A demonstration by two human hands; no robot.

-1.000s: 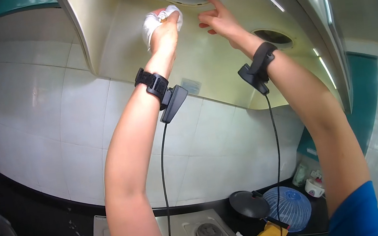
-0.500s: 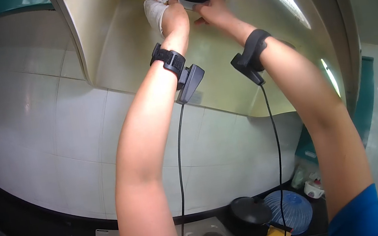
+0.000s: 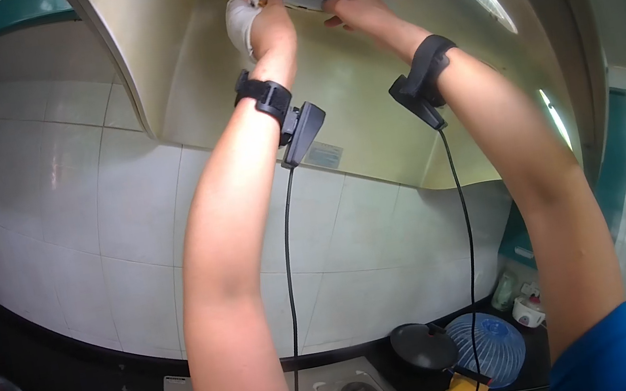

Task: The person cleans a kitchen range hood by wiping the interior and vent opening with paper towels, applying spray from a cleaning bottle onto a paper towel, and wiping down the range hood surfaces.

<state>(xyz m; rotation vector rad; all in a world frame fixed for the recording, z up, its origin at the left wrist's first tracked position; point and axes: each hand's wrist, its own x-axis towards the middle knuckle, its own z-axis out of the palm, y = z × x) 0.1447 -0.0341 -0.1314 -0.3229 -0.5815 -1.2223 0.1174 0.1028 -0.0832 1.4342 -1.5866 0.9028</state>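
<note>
In the head view, the white cloth [image 3: 240, 24] is bunched in the left hand [image 3: 273, 28], whose fingers close around its folds, at the lower-left edge of the round ring [image 3: 305, 5] under the range hood [image 3: 362, 89]. The right hand [image 3: 366, 10] reaches the ring's lower-right edge, some fingers hidden past the rim; whether they pinch it cannot be told. The cloth looks light, soft and limp, best held by a thick wad of folds. The ring seems stiff, perhaps slippery if greasy; its exposed lower rim would offer the surest hold.
</note>
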